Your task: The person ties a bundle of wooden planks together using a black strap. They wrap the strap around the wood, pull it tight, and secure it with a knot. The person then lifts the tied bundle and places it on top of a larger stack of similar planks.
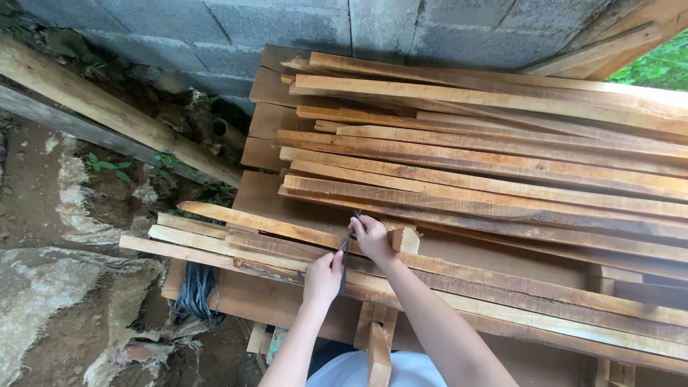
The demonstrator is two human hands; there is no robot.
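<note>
My left hand (322, 278) and my right hand (372, 237) rest on a stack of long rough wooden slats (502, 186) lying across a wooden board top. Both hands pinch a thin dark strip (345, 246), perhaps a cord or band, stretched between them over the front slats (236, 247). The right hand holds the upper end, the left hand the lower end. A small wooden block (405, 239) sits just right of my right hand.
A grey concrete block wall (301, 25) stands behind the stack. A thick pole (107, 111) leans at the left over bare earth and rubble. Dark bundled cord (197, 290) hangs under the front left corner. A short upright wooden piece (378, 351) stands near my body.
</note>
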